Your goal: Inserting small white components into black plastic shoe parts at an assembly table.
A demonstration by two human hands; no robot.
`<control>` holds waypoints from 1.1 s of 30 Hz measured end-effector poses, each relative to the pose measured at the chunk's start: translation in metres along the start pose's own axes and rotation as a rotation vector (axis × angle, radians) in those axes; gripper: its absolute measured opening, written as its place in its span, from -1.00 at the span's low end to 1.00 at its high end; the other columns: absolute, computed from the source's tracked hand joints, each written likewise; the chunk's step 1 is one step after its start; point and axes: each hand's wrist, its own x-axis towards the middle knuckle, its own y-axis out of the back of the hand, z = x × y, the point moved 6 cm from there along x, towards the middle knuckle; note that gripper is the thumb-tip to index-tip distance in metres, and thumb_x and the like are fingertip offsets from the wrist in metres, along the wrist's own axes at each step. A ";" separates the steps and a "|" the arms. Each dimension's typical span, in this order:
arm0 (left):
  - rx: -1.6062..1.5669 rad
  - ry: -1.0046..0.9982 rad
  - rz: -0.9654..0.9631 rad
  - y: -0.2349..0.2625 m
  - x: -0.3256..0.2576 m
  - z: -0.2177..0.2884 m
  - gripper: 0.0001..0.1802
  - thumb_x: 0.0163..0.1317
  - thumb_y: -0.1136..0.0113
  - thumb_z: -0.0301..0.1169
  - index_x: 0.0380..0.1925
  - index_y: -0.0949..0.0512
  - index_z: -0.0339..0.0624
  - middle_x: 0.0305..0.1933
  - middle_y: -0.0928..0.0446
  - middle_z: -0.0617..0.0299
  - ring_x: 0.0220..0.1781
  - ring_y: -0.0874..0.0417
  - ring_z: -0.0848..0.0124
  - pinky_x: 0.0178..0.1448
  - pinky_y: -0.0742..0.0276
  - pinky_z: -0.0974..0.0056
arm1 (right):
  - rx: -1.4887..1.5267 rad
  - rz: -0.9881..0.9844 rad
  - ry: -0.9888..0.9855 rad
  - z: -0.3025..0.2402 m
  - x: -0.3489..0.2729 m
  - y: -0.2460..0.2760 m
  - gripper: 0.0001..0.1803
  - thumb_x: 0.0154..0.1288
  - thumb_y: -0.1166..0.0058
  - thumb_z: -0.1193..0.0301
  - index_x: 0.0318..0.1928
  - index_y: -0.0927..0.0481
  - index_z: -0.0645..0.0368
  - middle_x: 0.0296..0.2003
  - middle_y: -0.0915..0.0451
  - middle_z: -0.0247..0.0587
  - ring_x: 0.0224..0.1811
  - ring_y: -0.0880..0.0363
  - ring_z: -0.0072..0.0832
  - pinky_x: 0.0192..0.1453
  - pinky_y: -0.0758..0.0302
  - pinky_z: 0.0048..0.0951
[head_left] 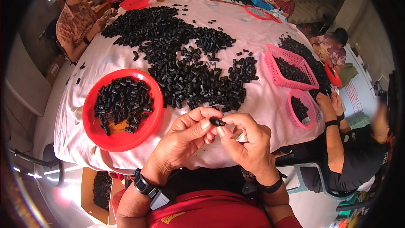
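Black and stubby, the small part [217, 121] sits between your fingertips, its long axis running roughly crosswise from your left hand [190, 128] to your right hand [249, 140]. Both pinch it, neither clearly nearer. Left of them, a red basin [118, 143] holds similar parts; rightward, a pink basket [295, 85] and pink bowl [312, 109] hold dark pieces too.
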 end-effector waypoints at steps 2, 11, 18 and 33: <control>0.052 -0.012 0.011 0.000 -0.001 0.000 -0.70 0.45 -0.10 -0.34 0.07 -0.51 -0.26 -0.19 -0.56 0.31 -0.26 -0.53 0.55 -0.04 -0.49 0.46 | -0.011 0.003 0.009 -0.007 0.002 -0.001 -0.65 0.16 -0.34 0.47 -0.05 -0.53 0.19 -0.37 -0.69 -0.21 -0.42 -0.74 -0.41 -0.41 -0.59 -0.44; 0.040 -0.055 0.021 0.003 0.000 -0.002 -0.67 0.45 -0.09 -0.35 0.13 -0.52 -0.25 -0.11 -0.61 0.25 -0.12 -0.61 0.55 0.00 -0.50 0.43 | -0.123 0.035 0.061 -0.007 -0.001 -0.003 -0.70 0.11 -0.39 0.38 -0.21 -0.54 0.13 -0.42 -0.67 -0.23 -0.52 -0.69 -0.38 -0.49 -0.54 -0.40; 0.099 -0.036 0.024 0.000 -0.002 0.000 -0.67 0.45 -0.10 -0.34 0.13 -0.54 -0.25 -0.04 -0.61 0.24 -0.05 -0.61 0.54 0.12 -0.54 0.36 | -0.179 0.036 0.049 -0.010 0.005 0.001 -0.58 0.12 -0.44 0.17 -0.34 -0.50 0.19 -0.57 -0.62 -0.16 -0.57 -0.67 -0.35 -0.50 -0.51 -0.42; 0.116 0.032 0.001 -0.004 -0.004 -0.004 -0.61 0.45 -0.08 -0.36 0.20 -0.50 -0.30 0.07 -0.60 0.23 -0.01 -0.59 0.56 0.11 -0.53 0.40 | -0.376 -0.002 0.033 0.001 0.003 -0.001 -0.40 0.05 -0.35 -0.15 -0.36 -0.48 0.14 -0.65 -0.53 -0.21 -0.63 -0.59 -0.26 -0.58 -0.45 -0.28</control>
